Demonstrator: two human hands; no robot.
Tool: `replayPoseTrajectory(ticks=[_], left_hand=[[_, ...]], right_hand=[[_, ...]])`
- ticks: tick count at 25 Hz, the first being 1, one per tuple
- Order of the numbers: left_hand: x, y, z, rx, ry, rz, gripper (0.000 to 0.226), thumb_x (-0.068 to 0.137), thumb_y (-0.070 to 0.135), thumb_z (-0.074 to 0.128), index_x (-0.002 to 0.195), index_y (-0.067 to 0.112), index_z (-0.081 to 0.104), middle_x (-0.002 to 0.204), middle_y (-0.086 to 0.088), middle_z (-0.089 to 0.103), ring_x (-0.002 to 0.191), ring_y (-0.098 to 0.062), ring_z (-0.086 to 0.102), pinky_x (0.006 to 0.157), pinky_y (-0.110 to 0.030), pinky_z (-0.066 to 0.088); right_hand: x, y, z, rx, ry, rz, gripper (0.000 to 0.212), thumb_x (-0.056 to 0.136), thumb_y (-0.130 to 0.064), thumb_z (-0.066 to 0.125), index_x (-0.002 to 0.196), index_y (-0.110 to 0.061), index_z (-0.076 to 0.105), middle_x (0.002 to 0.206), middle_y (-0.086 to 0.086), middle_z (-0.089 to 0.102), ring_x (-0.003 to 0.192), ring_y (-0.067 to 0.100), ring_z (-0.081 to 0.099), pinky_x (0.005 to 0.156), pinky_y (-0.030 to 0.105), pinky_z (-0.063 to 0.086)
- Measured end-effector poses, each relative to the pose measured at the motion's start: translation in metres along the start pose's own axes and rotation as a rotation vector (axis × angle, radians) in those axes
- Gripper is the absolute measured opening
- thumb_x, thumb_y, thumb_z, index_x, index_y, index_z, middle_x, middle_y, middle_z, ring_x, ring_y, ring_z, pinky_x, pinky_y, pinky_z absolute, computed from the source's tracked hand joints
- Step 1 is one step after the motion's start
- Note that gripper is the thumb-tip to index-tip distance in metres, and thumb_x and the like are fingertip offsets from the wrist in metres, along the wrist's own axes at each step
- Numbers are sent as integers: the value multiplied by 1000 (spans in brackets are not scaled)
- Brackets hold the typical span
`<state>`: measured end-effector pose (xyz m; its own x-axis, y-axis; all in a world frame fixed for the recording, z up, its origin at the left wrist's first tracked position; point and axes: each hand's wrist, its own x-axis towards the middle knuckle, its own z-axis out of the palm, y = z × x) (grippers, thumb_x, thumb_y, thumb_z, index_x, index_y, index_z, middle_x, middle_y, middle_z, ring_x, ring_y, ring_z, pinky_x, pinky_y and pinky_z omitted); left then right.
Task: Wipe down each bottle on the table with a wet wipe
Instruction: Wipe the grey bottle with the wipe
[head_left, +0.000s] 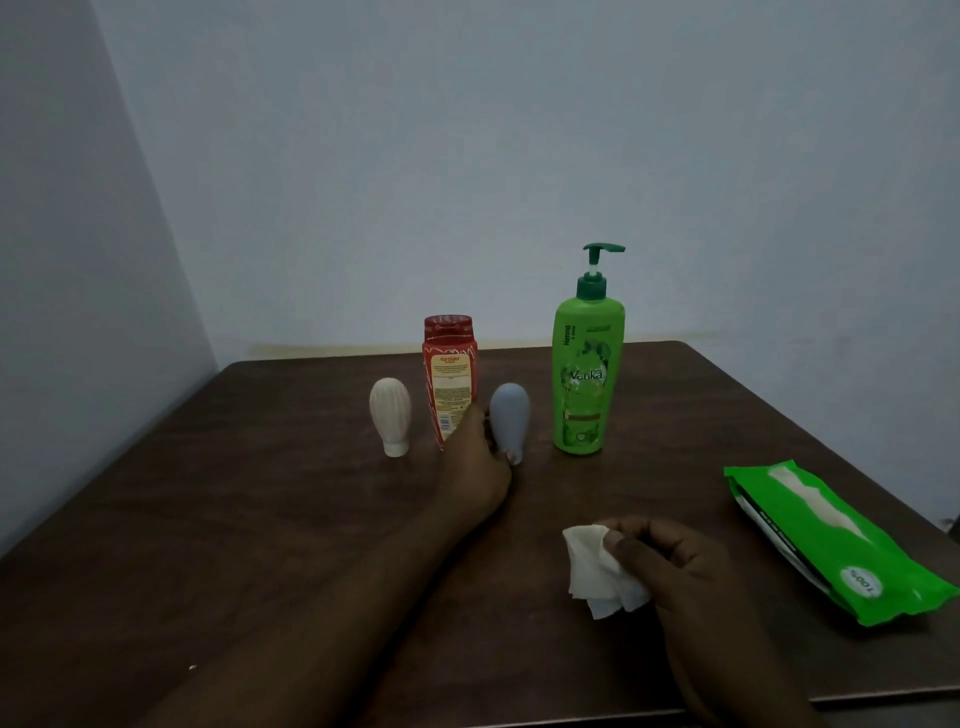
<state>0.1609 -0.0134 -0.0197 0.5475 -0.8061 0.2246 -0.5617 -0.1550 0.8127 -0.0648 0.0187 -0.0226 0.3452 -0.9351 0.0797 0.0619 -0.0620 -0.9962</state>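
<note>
Left hand (475, 457) gripping grey bottle (509, 415) mid-bench (260, 519); right hand (670, 566) pinching wipe (597, 571), w/ pack (831, 545) nearby. Wiping just starting, apparently; cream (390, 415), red (449, 379), green (587, 374) bottles standing untouched.

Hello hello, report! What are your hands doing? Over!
Left hand gripping grey bottle near its base. Right hand holding wet wipe. Red bottle close beside, nothing blocking.
</note>
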Motion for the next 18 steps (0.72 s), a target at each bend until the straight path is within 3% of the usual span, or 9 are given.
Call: replayPoseTrajectory(ticks=[6, 10, 13, 18], left_hand=[[18, -3, 9, 16, 12, 8, 43, 89, 9, 70, 126, 16, 48, 131, -5, 62, 117, -19, 61, 92, -38, 57], [23, -6, 14, 10, 22, 15, 45, 89, 7, 69, 127, 16, 47, 131, -4, 61, 118, -19, 61, 89, -35, 57], [24, -7, 15, 4, 38, 19, 42, 90, 5, 67, 126, 15, 47, 129, -5, 61, 115, -17, 60, 86, -33, 56], [24, -7, 16, 20, 29, 31, 44, 90, 4, 65, 128, 15, 46, 130, -6, 61, 113, -16, 59, 82, -28, 52]], right_hand=[[-1, -5, 0, 16, -30, 1, 26, 87, -2, 65, 72, -18, 78, 83, 6, 77, 71, 23, 70, 62, 37, 53], [0, -5, -1, -12, -57, -6, 10, 80, -15, 76, 72, -21, 78, 86, 3, 77, 75, 20, 71, 60, 35, 53], [0, -4, -2, -19, -59, -23, 22, 84, -6, 70, 73, -23, 79, 82, 3, 77, 71, 15, 71, 56, 24, 52], [0, -5, -2, -49, -59, -31, 26, 86, -3, 66, 76, -23, 80, 84, 4, 77, 73, 15, 72, 58, 25, 54]])
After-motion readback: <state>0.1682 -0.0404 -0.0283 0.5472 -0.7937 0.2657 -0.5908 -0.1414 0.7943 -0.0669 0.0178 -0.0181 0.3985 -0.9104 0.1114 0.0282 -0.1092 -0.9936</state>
